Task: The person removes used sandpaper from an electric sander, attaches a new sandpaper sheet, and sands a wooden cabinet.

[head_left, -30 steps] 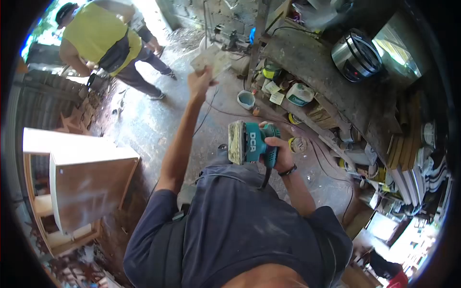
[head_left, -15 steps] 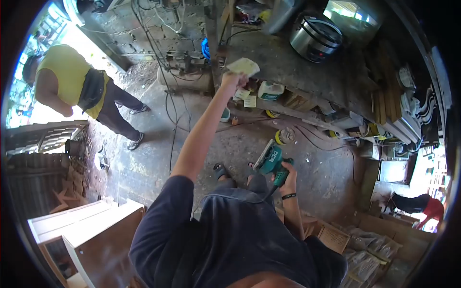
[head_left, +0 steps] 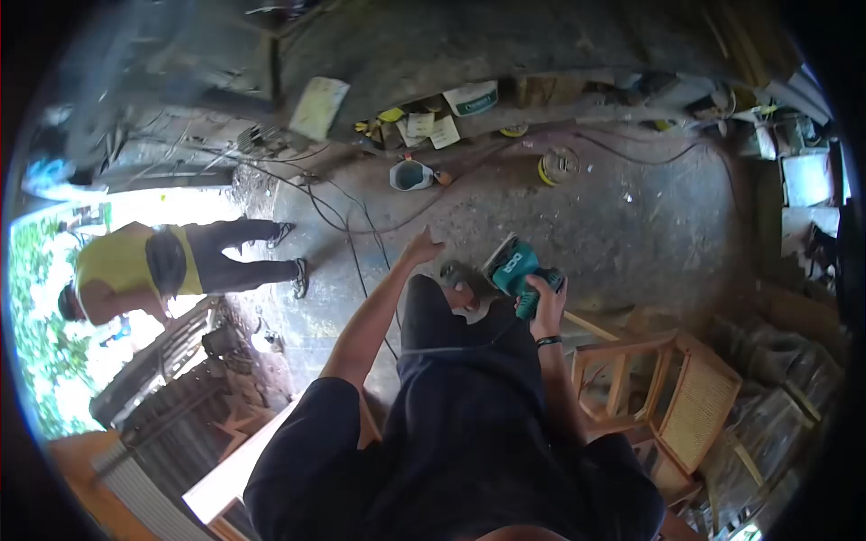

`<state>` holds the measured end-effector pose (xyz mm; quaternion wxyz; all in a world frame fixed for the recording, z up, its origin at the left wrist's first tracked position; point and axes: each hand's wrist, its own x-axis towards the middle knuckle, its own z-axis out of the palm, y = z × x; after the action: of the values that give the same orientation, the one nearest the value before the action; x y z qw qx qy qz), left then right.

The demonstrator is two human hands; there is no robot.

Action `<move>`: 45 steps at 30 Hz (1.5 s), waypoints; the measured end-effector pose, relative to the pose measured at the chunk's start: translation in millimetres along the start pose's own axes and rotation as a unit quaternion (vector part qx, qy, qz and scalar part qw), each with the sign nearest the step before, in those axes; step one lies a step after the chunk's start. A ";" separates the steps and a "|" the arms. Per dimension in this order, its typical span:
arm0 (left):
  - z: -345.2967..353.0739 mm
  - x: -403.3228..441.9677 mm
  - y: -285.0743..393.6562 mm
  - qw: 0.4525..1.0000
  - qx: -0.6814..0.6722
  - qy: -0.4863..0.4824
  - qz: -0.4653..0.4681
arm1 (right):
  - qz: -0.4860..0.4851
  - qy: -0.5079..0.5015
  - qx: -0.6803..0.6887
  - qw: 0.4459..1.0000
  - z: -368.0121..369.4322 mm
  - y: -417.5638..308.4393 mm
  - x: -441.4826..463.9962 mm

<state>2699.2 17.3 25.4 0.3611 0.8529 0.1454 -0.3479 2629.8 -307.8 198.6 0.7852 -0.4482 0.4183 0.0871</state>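
Observation:
My right hand (head_left: pixel 547 303) is wrapped round the green handle of a DCA sander (head_left: pixel 516 267), whose flat pad faces up and left. Left of the sander, my left hand (head_left: pixel 421 247) is empty over the floor, its fingers partly apart. A pale yellowish sheet (head_left: pixel 318 108) lies at the edge of the dark workbench (head_left: pixel 397 54), well beyond my left hand.
Cables (head_left: pixel 350 236) cross the floor near a bucket (head_left: pixel 410 175) and a yellow-rimmed can (head_left: pixel 558 166). A wooden frame with a woven panel (head_left: pixel 699 406) stands at lower right. Another person (head_left: pixel 135 270) in a yellow top is at left, by a white panel (head_left: pixel 239 460).
My left hand has let go of the sheet, now on the bench, and moved back toward my body. The sander stays in my right hand. The view has turned and tilted down.

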 end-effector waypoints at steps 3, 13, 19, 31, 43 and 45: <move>11.8 60.8 2.3 0.984 0.174 -0.025 0.029 | -0.170 0.050 -0.166 0.970 -26.7 50.6 48.3; -11.9 369.4 -70.5 0.975 0.169 0.126 0.068 | 0.048 0.267 -0.204 0.941 -94.7 192.4 85.9; -11.9 433.4 -60.6 0.884 -0.381 0.164 -0.216 | 0.186 0.340 0.045 0.921 -44.1 186.1 87.6; 9.4 368.9 -94.9 0.829 -0.541 -0.016 -0.138 | 0.183 0.275 0.109 0.937 -21.5 189.9 107.7; -28.2 15.5 -6.9 0.812 -0.565 0.103 -0.108 | 0.096 0.127 0.125 0.979 -32.8 42.9 65.8; -36.5 -27.1 10.8 0.801 -0.577 0.127 -0.101 | 0.080 0.070 0.140 0.984 -23.7 28.4 67.4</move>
<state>2703.1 36.1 68.0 0.7274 0.5040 0.4492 -0.1233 2644.4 -325.7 125.3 0.7991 -0.3040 0.5153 0.0589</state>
